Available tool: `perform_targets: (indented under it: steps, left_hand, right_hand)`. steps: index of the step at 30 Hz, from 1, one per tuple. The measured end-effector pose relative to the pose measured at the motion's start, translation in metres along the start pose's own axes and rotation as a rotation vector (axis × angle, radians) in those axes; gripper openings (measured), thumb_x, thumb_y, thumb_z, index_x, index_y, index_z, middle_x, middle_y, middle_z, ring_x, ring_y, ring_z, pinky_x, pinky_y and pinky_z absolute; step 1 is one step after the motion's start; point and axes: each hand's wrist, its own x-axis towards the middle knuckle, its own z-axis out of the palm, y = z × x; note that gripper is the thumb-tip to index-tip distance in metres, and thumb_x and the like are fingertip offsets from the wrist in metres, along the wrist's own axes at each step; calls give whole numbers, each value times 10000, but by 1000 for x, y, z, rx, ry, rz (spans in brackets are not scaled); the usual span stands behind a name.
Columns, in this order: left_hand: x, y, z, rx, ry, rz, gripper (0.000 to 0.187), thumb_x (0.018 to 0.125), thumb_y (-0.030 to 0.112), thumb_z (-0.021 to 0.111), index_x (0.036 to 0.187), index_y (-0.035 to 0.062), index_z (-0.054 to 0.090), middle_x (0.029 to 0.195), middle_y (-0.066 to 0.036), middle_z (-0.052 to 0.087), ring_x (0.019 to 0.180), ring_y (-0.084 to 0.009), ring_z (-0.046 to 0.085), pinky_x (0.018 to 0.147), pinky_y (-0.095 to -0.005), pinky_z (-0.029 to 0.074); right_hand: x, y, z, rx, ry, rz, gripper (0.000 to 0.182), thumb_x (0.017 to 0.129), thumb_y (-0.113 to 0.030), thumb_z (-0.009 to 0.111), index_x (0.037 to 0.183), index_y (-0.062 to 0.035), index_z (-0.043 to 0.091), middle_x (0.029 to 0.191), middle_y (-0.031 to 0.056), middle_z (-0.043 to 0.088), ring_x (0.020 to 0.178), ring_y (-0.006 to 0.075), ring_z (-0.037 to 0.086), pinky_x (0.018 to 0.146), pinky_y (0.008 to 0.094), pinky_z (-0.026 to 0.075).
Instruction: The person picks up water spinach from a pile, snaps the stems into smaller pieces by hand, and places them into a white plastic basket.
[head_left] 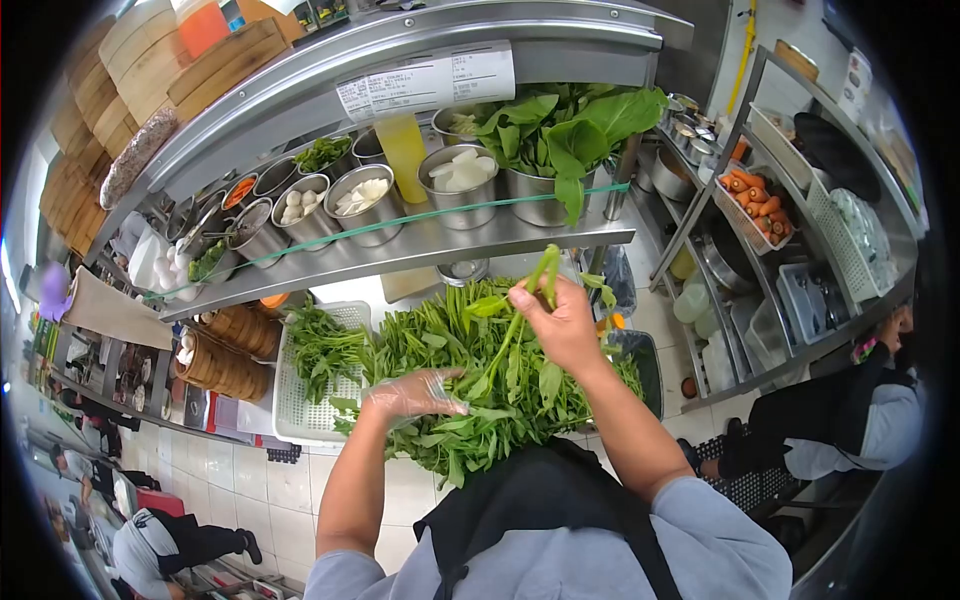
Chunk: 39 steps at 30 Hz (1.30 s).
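Observation:
A big heap of leafy green stems (430, 340), which looks like water spinach, lies right in front of me. My right hand (556, 318) is raised over its right side, fingers pinched around a green leafy stem (508, 345). The stem's top pokes up above the fingers and its leaves hang down toward the heap. My left hand (412, 393), in a clear plastic glove, reaches over the heap's near left side with fingers stretched out and apart. Leaves partly surround it, and I see nothing held in it. On the left, a white perforated basket (322, 415) holds more greens.
Above the heap, a steel shelf (400, 250) with a glass edge carries several metal pots, including one of white slices (460, 172) and one of broad leaves (560, 140). Bamboo steamers (225, 365) stand left. A rack with a carrot basket (755, 205) is right. Other people (165, 540) stand nearby.

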Motion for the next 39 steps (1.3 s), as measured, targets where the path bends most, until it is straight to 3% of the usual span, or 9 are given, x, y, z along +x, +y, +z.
perform_targets:
  steps: [8, 13, 18, 24, 28, 32, 34, 37, 39]
  left_hand:
    - [5, -7, 11, 232, 84, -80, 696, 870, 192, 691, 1531, 241, 480, 1265, -234, 676, 1174, -371, 649, 1040, -426, 500]
    - [10, 4, 16, 276, 41, -165, 709, 842, 191, 720, 1513, 267, 504, 1234, -245, 676, 1138, -397, 646, 1019, -432, 506]
    - [24, -27, 27, 331, 40, -223, 720, 832, 213, 744, 1511, 236, 506, 1257, -251, 670, 1143, -383, 652, 1032, -428, 498]
    - [-24, 36, -30, 193, 270, 35, 562, 865, 330, 764, 1358, 97, 629, 1200, -232, 707, 1076, -325, 699, 966, -417, 537]
    - [-67, 83, -74, 44, 273, -70, 458, 886, 372, 766, 1233, 81, 697, 1081, -225, 736, 991, -272, 721, 896, -391, 558]
    - [-46, 104, -54, -226, 374, -61, 241, 957, 208, 728, 1122, 31, 738, 893, -10, 733, 818, -87, 620, 780, -279, 517]
    - [-18, 108, -30, -130, 446, 477, 358, 996, 373, 648, 1082, 32, 716, 680, -45, 605, 636, -154, 543, 626, -359, 483]
    - [-2, 122, -22, -134, 205, 177, 297, 984, 308, 688, 972, 12, 681, 728, -53, 637, 689, -106, 547, 622, -328, 474]
    - [17, 102, -11, -332, 236, 269, 272, 980, 288, 697, 945, 19, 678, 747, -44, 659, 700, -101, 556, 634, -314, 481]
  right_hand:
    - [9, -20, -30, 119, 262, -133, 183, 1013, -221, 676, 994, -39, 665, 772, -59, 524, 691, 38, 449, 601, 235, 371]
    - [11, -23, -56, 571, 446, -3, 128, 1041, -226, 607, 1022, -99, 607, 799, -28, 511, 605, 16, 394, 467, 193, 247]
    - [17, -35, -74, 631, 697, -97, 161, 1051, -290, 607, 1039, -130, 601, 794, -43, 518, 615, 28, 429, 474, 170, 291]
    - [14, 6, -70, 738, 453, 253, 197, 1044, -311, 616, 1060, -115, 595, 852, -13, 565, 655, 52, 531, 444, 169, 323]
    - [7, 27, -62, 793, 351, 323, 201, 1039, -306, 620, 1050, -107, 589, 938, -7, 569, 683, 56, 549, 429, 177, 318]
    - [3, 24, -37, 758, 301, 418, 196, 1038, -286, 614, 1057, -92, 600, 945, 2, 575, 688, 59, 554, 423, 174, 318]
    - [3, 21, -25, 786, 214, 428, 226, 1035, -301, 617, 1061, -77, 609, 923, 6, 575, 687, 62, 556, 422, 174, 318]
    - [4, 14, -16, 827, 230, 443, 188, 1035, -270, 623, 1063, -85, 610, 943, 10, 596, 712, 44, 583, 418, 169, 329]
    - [2, 15, -22, 675, -9, 538, 240, 1035, -273, 624, 1163, -70, 621, 988, 4, 603, 803, 39, 585, 478, 195, 390]
